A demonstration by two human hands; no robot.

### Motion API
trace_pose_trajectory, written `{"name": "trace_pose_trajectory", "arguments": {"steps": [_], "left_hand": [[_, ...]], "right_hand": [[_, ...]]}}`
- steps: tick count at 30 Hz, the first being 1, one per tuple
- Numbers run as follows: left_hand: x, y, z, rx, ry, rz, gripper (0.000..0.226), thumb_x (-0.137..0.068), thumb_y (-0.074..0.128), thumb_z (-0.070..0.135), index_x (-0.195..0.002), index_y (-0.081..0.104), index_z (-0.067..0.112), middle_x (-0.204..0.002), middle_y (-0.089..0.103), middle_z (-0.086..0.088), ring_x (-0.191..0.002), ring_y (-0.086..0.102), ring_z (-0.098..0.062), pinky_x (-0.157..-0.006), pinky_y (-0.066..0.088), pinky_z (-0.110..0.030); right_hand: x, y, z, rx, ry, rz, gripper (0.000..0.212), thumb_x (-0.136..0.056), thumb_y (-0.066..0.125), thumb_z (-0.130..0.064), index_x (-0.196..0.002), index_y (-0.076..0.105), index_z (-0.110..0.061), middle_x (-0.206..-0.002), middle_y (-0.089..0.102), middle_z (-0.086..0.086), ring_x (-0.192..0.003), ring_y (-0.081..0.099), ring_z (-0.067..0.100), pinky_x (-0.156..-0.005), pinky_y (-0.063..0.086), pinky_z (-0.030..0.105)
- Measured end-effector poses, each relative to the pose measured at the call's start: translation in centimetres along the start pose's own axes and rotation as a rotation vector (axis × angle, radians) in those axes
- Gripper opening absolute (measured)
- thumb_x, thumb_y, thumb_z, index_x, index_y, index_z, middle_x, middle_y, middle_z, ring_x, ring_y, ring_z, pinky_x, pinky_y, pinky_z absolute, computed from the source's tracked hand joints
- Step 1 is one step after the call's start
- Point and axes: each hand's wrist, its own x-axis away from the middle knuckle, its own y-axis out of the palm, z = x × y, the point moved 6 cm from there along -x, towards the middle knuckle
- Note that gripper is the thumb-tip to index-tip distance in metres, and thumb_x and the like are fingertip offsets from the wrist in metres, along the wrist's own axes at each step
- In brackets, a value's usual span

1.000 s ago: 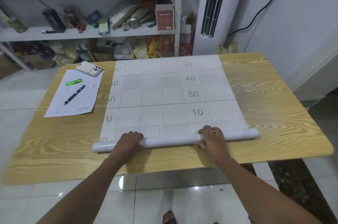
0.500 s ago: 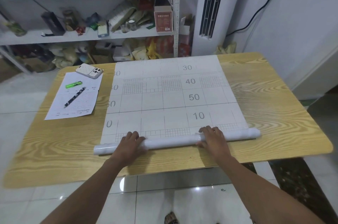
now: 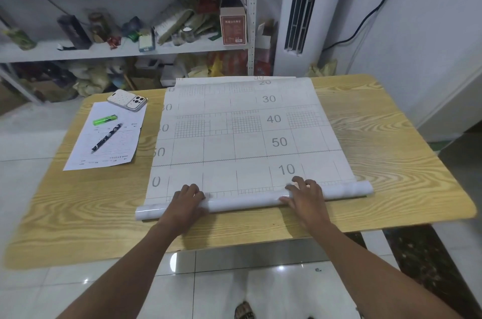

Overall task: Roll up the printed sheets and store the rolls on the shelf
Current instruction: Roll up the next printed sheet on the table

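Left hand [image 3: 186, 204] and right hand [image 3: 306, 197] curl fingers over the white paper roll [image 3: 245, 202] of a grid-printed white sheet [image 3: 234, 146].

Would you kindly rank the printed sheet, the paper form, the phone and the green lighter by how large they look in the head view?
1. printed sheet
2. paper form
3. phone
4. green lighter
The phone lies farther from the camera than the lighter, yet the order is plain.
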Motion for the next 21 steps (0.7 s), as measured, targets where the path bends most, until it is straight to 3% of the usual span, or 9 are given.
{"name": "trace_pose_trajectory", "arguments": {"steps": [6,8,12,16,21], "left_hand": [[-0.23,-0.26,0.06,-0.014,-0.004,-0.037,0.028,-0.094,0.048,0.028,-0.114,0.056,0.011,-0.11,0.051,-0.008,-0.1,0.044,-0.026,-0.079,0.033,-0.033],[-0.35,-0.09,0.03,-0.032,-0.004,-0.079,0.029,-0.096,0.043,0.027,-0.121,0.052,0.015,-0.112,0.051,-0.005,-0.102,0.043,-0.023,-0.081,0.033,-0.032],[-0.28,-0.31,0.04,0.026,-0.05,-0.08,0.03,-0.096,0.043,0.021,-0.126,0.043,0.018,-0.115,0.053,-0.001,-0.107,0.044,-0.022,-0.087,0.032,-0.031],[-0.04,-0.63,0.27,0.021,-0.054,-0.074,0.016,-0.097,0.04,0.027,-0.103,0.047,0.014,-0.093,0.048,0.002,-0.098,0.045,-0.023,-0.079,0.029,-0.03],[-0.07,-0.42,-0.18,0.012,-0.001,-0.062,0.035,-0.088,0.054,0.039,-0.111,0.053,0.013,-0.115,0.048,-0.003,-0.106,0.041,-0.023,-0.084,0.03,-0.032]], "right_hand": [[0.13,0.49,-0.29,0.031,-0.034,-0.065,0.07,-0.058,0.074,-0.061,-0.109,0.063,-0.014,-0.107,0.059,0.007,-0.09,0.055,0.03,-0.084,0.045,0.043],[0.12,0.57,-0.42,0.036,-0.052,-0.058,0.075,-0.052,0.081,-0.057,-0.11,0.06,-0.015,-0.102,0.058,0.006,-0.084,0.055,0.028,-0.081,0.046,0.041],[0.14,0.66,-0.33,0.012,-0.053,-0.026,0.063,-0.048,0.088,-0.043,-0.097,0.059,-0.016,-0.093,0.057,0.006,-0.077,0.054,0.027,-0.077,0.047,0.039],[0.16,0.96,-0.2,0.012,-0.058,-0.042,0.056,-0.053,0.085,-0.045,-0.093,0.059,-0.016,-0.096,0.056,0.007,-0.079,0.053,0.027,-0.079,0.046,0.039],[0.03,0.89,-0.18,-0.011,-0.059,-0.084,0.049,-0.075,0.069,-0.046,-0.112,0.057,-0.015,-0.122,0.05,0.004,-0.105,0.043,0.028,-0.097,0.031,0.036]]}}
